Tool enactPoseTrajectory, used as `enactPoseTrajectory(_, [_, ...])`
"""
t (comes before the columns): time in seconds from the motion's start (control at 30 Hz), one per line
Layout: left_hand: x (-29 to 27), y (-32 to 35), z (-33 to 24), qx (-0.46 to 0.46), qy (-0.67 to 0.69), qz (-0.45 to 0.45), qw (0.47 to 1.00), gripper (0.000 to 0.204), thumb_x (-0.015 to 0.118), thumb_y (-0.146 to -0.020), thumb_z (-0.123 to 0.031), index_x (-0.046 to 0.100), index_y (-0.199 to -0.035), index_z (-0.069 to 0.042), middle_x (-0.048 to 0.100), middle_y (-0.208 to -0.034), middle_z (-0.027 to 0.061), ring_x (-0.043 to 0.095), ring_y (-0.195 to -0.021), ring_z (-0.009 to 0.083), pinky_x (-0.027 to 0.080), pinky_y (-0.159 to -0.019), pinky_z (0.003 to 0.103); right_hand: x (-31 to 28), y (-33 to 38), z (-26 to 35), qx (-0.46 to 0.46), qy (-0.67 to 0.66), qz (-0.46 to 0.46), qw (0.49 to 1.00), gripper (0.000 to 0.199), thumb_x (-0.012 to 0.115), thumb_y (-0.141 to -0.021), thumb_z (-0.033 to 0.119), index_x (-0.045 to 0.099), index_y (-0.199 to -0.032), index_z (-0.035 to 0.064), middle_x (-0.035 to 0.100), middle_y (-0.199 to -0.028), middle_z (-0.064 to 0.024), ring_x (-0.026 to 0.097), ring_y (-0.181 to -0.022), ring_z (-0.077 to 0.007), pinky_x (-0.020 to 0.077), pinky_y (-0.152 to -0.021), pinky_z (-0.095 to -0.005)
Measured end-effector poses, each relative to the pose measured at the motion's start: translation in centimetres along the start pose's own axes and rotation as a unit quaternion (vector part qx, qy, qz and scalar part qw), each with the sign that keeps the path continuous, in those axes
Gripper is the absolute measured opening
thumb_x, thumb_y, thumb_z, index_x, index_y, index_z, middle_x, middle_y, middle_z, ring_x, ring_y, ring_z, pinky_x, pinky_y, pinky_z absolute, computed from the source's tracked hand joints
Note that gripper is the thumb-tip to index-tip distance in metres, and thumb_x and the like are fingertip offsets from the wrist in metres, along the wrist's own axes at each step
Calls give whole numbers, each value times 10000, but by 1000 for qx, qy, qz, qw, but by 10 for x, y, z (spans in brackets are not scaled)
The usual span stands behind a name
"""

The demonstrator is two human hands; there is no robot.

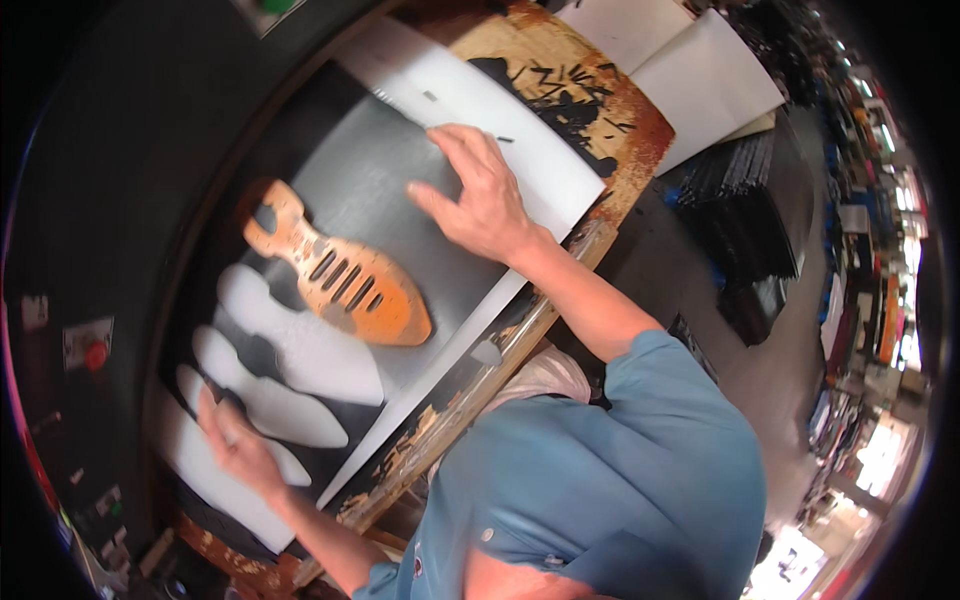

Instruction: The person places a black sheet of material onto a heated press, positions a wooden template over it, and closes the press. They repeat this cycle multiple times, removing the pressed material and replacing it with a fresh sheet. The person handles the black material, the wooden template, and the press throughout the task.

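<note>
An orange sole-shaped cutting die (372, 290), with a row of slots and a ring-like end, lies on a black sheet (350, 170). Left of it, several white sole-shaped gaps (290, 335) run through the sheet, seemingly baring the white board (555, 170) below. My right hand (482, 195) is over the sheet's far right edge, thumb apart from its stretched fingers, holding nothing. Down at the left, my left hand (238, 445) hovers over or rests on the gaps' ends, slightly blurred, its fingers extended and nothing in them. Whether it touches the sheet I cannot tell.
Black scraps (575, 100) litter a worn wooden surface (640, 120) beyond the board. A stack of black sheets (745, 200) stands at the right, near white sheets (710, 80). A dark machine body (90, 220) with a red button (96, 354) fills the left side.
</note>
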State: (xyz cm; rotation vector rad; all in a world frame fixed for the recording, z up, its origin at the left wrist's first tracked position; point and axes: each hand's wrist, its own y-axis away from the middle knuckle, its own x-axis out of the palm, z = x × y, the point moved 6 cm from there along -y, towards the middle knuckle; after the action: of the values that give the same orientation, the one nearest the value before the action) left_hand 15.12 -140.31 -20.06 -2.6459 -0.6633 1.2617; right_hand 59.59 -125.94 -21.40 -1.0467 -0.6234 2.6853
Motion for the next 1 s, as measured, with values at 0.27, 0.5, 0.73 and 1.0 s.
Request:
enactPoseTrajectory(0.27, [125, 33, -76, 167, -61, 64, 982, 516, 621, -1005, -7, 559, -1517, -41, 561, -1578, 195, 465, -1518, 408, 290, -1268, 599, 80, 68, 103, -114, 62, 178, 975, 980, 929, -666, 403, 575, -1472, -27, 436, -1542, -405, 516, -1335, -510, 407, -1180, -547])
enactPoseTrajectory(0.5, [119, 33, -71, 169, -65, 55, 982, 454, 676, -988, -30, 608, -1437, -20, 599, -1537, 188, 512, -1475, 413, 336, -1239, 606, 22, 42, 62, -41, -79, 239, 967, 869, 912, -646, 289, 666, -1440, 39, 465, -1576, -333, 522, -1384, -449, 442, -1191, -484])
enactPoseTrajectory(0.73, [116, 33, -78, 178, -47, 13, 983, 400, 707, -965, -34, 659, -1361, -19, 664, -1417, 165, 568, -1412, 403, 363, -1220, 615, 40, 26, 39, -120, 63, 174, 975, 759, 875, -660, 267, 713, -1366, 39, 468, -1539, -303, 543, -1277, -434, 514, -1084, -482])
enactPoseTrajectory(1.0, [118, 28, -75, 161, -53, 20, 985, 368, 717, -954, -31, 682, -1320, -28, 686, -1387, 121, 613, -1362, 380, 406, -1191, 612, 29, 24, 23, -105, 32, 203, 973, 808, 910, -657, 255, 688, -1405, 48, 451, -1593, -289, 544, -1337, -428, 480, -1140, -462])
